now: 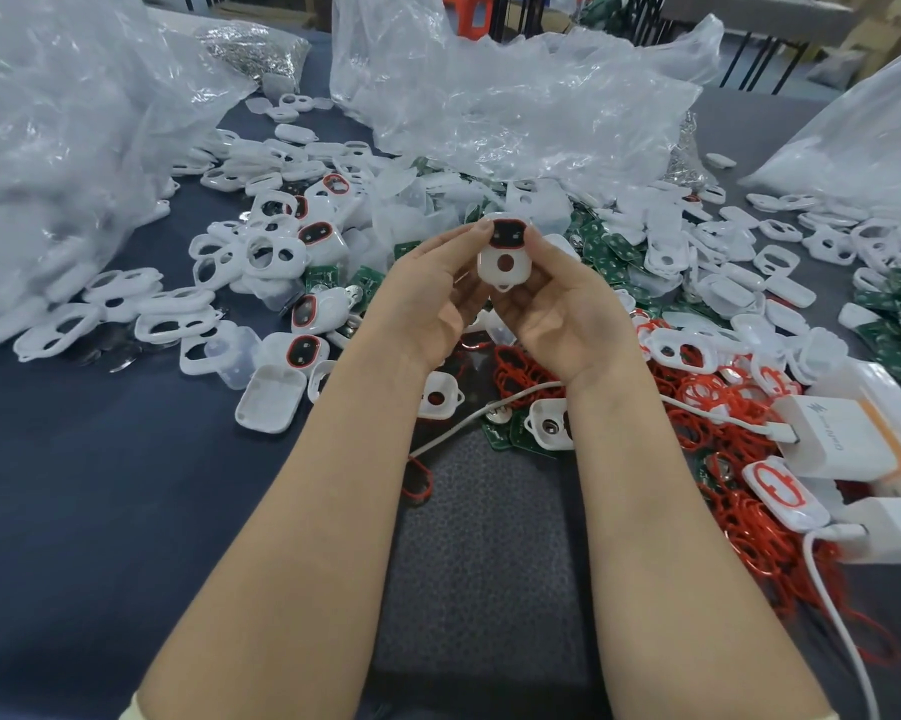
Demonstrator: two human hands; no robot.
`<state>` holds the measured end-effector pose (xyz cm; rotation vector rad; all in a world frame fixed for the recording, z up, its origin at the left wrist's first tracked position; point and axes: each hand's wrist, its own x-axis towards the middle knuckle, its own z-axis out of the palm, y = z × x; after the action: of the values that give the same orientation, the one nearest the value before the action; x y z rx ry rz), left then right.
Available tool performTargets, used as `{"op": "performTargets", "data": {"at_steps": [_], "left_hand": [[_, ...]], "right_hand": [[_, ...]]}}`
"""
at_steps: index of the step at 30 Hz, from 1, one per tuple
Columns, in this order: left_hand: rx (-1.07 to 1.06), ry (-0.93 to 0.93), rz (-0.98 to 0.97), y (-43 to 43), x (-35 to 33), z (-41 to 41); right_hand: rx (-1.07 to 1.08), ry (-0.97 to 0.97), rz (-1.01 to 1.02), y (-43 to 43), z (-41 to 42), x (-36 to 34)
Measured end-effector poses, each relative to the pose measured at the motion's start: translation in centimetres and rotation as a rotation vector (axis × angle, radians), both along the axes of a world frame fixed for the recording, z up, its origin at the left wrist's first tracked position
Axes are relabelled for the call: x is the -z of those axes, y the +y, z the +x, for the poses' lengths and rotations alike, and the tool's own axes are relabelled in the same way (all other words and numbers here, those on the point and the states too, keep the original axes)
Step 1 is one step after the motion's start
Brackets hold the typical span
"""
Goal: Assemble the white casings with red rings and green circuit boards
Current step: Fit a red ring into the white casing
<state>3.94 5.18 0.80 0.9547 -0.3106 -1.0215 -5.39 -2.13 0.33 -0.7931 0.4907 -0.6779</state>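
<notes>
Foreground: two bare forearms reach out over a dark textured mat that lies on the blue-grey tabletop. At the right edge a white cable runs up to white charger blocks. These sit beside a loose heap of red rings. A ringed shell, white with a red ring seated in it, lies on that heap. Just past the mat, below the wrists, two loose casings lie near a few green circuit boards, and a second cable crosses them.

Centre: the left hand and right hand meet above the tabletop. Together they pinch one white casing, with fingers curled round its sides and the left thumb on its upper left edge. The casing stands upright facing the camera. It shows a red-rimmed dark window at the top, a round red hole below it and a small loop at the bottom.

Middle distance: scattered empty casings cover the left side, with a few red-rimmed casings among them. More casings and a stack of green boards lie to the right.

Background: a crumpled clear plastic bag lies behind the parts. A larger bag lies at far left, and a bag of small metallic parts lies beyond it.
</notes>
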Motion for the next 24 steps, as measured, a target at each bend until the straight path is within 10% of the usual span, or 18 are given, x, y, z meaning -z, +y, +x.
{"op": "performTargets", "data": {"at_steps": [14,20,24], "left_hand": [[-0.125,-0.32,0.118,0.2,-0.1,0.7],[-0.139,-0.282,0.178,0.2,0.3,1.5],[-0.198,-0.754,0.287,0.2,0.6,1.5]], "right_hand": [[0.104,0.532,-1.061,0.0,-0.5,-0.2],[0.009,0.659,-1.208,0.2,-0.3,-0.3],[0.133,0.634,-1.165,0.4,-0.3,-0.5]]}}
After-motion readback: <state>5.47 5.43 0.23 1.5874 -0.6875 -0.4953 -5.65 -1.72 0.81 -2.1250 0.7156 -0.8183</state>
